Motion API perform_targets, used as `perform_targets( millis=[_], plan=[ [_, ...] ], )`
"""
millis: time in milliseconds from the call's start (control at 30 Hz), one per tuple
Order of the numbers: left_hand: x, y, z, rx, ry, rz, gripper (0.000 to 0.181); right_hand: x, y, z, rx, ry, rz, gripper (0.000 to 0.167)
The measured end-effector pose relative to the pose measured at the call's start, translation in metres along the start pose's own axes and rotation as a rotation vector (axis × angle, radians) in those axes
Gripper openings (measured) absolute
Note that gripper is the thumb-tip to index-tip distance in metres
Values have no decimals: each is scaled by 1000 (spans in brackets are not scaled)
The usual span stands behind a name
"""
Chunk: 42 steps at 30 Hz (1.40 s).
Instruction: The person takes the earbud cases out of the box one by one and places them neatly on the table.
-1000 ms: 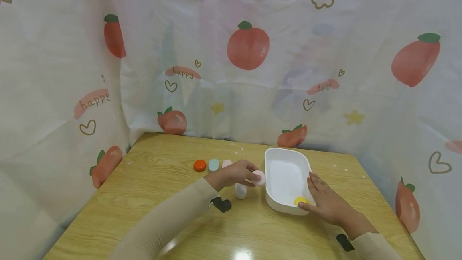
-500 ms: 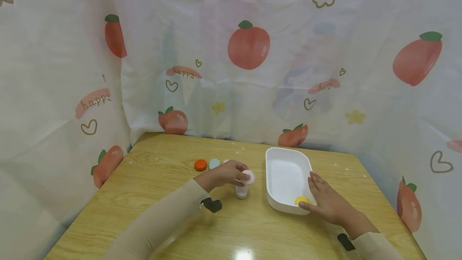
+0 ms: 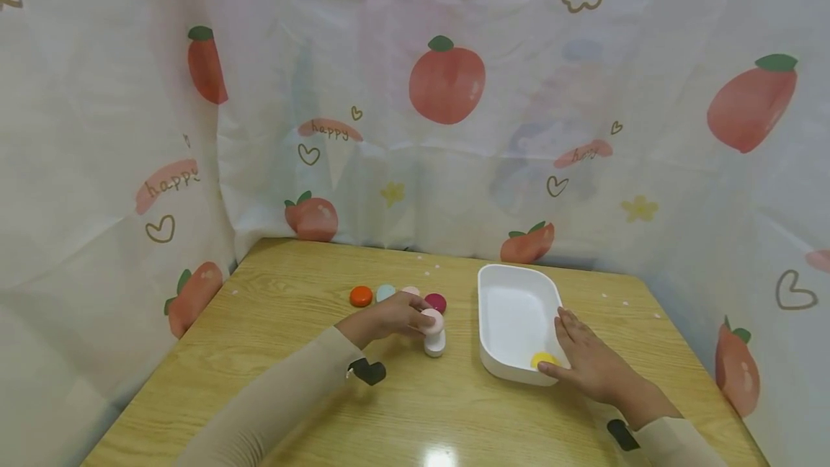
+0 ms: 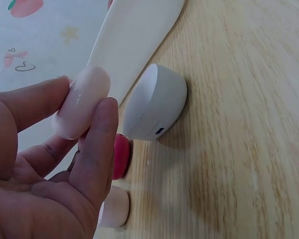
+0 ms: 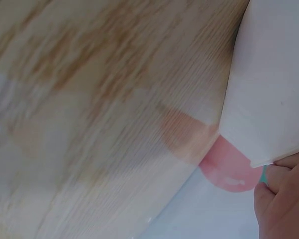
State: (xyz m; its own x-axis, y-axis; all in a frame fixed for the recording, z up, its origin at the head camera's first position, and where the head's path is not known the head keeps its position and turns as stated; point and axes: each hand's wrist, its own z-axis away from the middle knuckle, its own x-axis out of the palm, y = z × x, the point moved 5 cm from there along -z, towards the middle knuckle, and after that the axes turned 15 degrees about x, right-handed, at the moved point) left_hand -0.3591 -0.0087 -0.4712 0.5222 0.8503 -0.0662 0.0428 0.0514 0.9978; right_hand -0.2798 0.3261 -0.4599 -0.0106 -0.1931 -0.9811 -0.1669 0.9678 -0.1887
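Between thumb and fingers, my left hand (image 3: 392, 317) pinches a glossy pale pink rounded disc (image 4: 83, 102). It is held in the air, and in the head view it overlaps a white rounded case (image 3: 435, 346). The left wrist view shows this white case apart from the disc, standing on the table, with a small dark slot low on its side. My right hand (image 3: 593, 362) rests with straight fingers along the right side of a white tray (image 3: 515, 308), its thumb over the near right corner. A yellow round piece (image 3: 543, 359) lies inside that corner, partly behind the thumb.
Behind the left hand, an orange-red disc (image 3: 360, 296), a mint piece (image 3: 385, 292), a pale pink piece (image 3: 410, 291) and a magenta disc (image 3: 436, 303) form a row on the wooden table (image 3: 311, 395). A fruit-printed curtain (image 3: 363, 78) closes off the back and sides.
My left hand has carried the pale pink disc leftward, away from the tray and to the white case. The magenta disc has come into view behind it. My right hand and the tray stay put.
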Motion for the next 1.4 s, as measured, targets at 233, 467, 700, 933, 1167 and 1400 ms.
perform_targets(
  millis=[233, 467, 700, 933, 1167, 1400],
  plan=[
    [-9, -9, 2, 2, 12, 5, 33, -2, -1, 1, -11, 13, -15, 98],
    [-21, -16, 8, -9, 27, -7, 36, 0, 1, 0, 13, -11, -13, 99],
    [-30, -23, 13, -21, 30, -16, 38, 1, 3, -1, 11, -9, -7, 99],
    [-33, -27, 14, -10, 23, -50, 34, 2, 2, -1, 7, 2, -1, 99],
    [-37, -31, 13, 4, 14, -177, 23, 0, 2, -1, 10, -6, -8, 99],
    [-37, -32, 14, 9, 11, -308, 22, 1, 2, -1, -11, 8, -14, 98]
  ],
)
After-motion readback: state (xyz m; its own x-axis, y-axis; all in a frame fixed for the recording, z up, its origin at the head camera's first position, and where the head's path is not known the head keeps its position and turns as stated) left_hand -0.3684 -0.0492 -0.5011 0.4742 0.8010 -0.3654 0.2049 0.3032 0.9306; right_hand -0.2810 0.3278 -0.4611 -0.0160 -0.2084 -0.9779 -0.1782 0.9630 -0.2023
